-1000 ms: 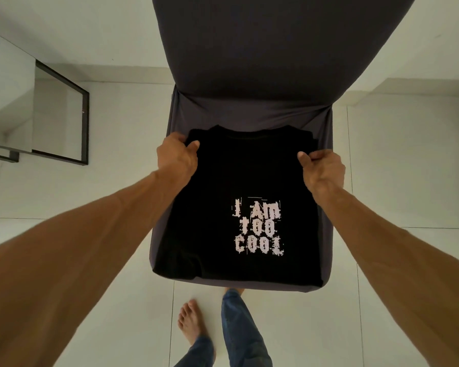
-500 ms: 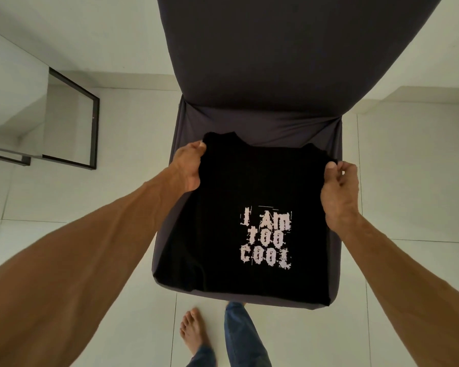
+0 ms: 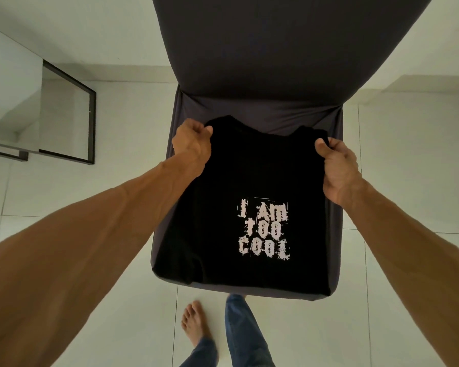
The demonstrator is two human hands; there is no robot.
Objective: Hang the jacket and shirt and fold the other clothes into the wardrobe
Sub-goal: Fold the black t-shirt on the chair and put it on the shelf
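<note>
A: Where is the t-shirt (image 3: 223,207)?

B: On the seat of the chair (image 3: 249,115), which has a dark grey cover. The shirt is black, folded into a rough rectangle with its sides tucked in, and it takes up most of the seat. Its near edge lies along the front edge of the seat, and its neck end points toward the chair back.

A: What can you read on it?

B: Pale, rough lettering (image 3: 264,230) in three lines: "I AM TOO COOL". It sits right of the middle of the folded shirt and reads upright from the person's side.

A: And the hands?

B: The left hand (image 3: 192,143) is closed in a fist on the far left corner of the shirt, by the shoulder, with cloth bunched in its grip. The right hand (image 3: 337,168) is closed on the far right corner, its thumb lying on top of the cloth and its fingers curled under the edge. Both far corners are raised a little off the seat, and the neckline sags between them.

A: Anything else around?

B: Pale floor tiles (image 3: 130,128). A glass panel (image 3: 64,115) in a black frame stands at the left. Below the chair, a bare foot (image 3: 195,323) and legs in blue jeans (image 3: 245,332) show.
</note>
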